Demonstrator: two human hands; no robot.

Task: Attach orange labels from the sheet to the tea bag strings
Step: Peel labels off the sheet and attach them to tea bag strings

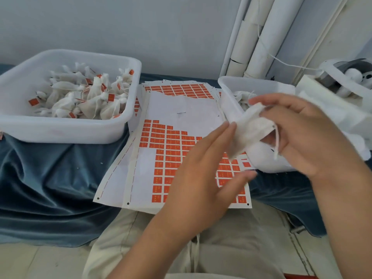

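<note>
Our left hand (203,170) hovers flat-fingered over the label sheet (181,109), fingertips (231,125) brushing the tea bag (249,129) that our right hand (306,133) grips above the sheet's right edge, and we fear its dangling string (277,141) may swing clear before we fetch an orange label (171,147).

Blue cloth (50,178): left tub (60,131), sheets (181,103), right tub (251,80)

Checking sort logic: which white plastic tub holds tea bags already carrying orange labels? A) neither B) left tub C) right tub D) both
B: the white mesh tea bags in the left white plastic tub carry orange labels; the bags seen in the right white plastic tub show none.
</note>
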